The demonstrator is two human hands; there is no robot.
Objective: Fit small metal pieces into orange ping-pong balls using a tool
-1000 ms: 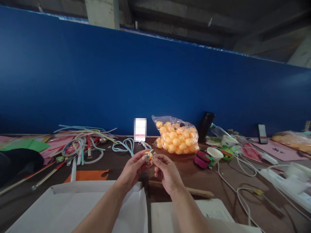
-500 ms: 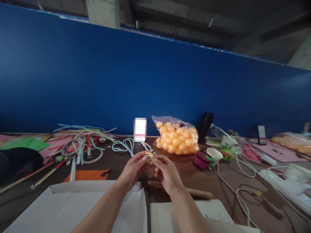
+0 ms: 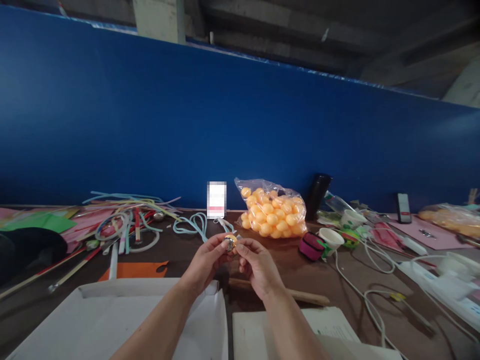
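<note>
Between my hands, above the dark table, is a small orange ball (image 3: 231, 240), like a ping-pong ball, with a shiny silvery and dark patch on its near side. My left hand (image 3: 207, 261) is closed around its left side, the thumb pressed on the silvery patch. From the other side my right hand (image 3: 258, 262) pinches the ball's right edge with thumb and forefinger, its other fingers curled. What the silvery patch is, I cannot make out. Just behind stands a clear bag (image 3: 272, 212) full of similar orange balls.
Thin coloured tubes (image 3: 123, 207) and sticks lie at left, near an orange sheet (image 3: 138, 271). A white box (image 3: 123, 315) and a booklet (image 3: 330, 320) lie in front, a wooden stick (image 3: 307, 298) behind them. At right are a paper cup (image 3: 331, 240), a purple pouch (image 3: 312, 246) and cables.
The ball has turned very slightly in my fingers, so the silvery patch shows a little differently. Both hands keep almost the same place and grip.
</note>
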